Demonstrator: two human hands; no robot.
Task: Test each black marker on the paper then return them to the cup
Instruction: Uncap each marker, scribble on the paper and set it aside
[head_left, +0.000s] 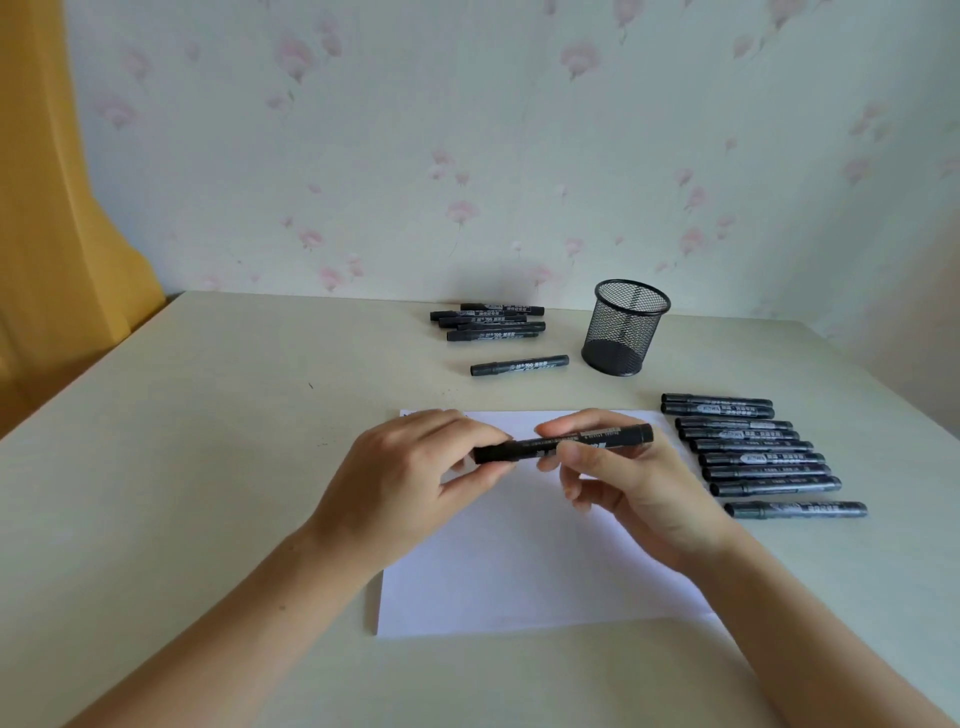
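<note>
My left hand (410, 467) and right hand (613, 467) pinch one black marker (563, 443) lying left-right above the paper (519, 587); the left grips its left end.

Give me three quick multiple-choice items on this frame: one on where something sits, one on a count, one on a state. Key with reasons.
1. Where does the mesh cup stand?
A. On the paper
B. On the table beyond the paper, to the right
C. In the left hand

2. How many markers lie in the row right of the paper?
A. Three
B. Nine
D. Fifteen

3. What state is the held marker in?
A. Gripped at both ends, above the paper
B. Lying loose on the table
C. Standing in the cup

Key: 1 B, the cup stands on bare table past the paper. 2 B, nine lie in the row. 3 A, the left hand and right hand each grip one end.
</note>
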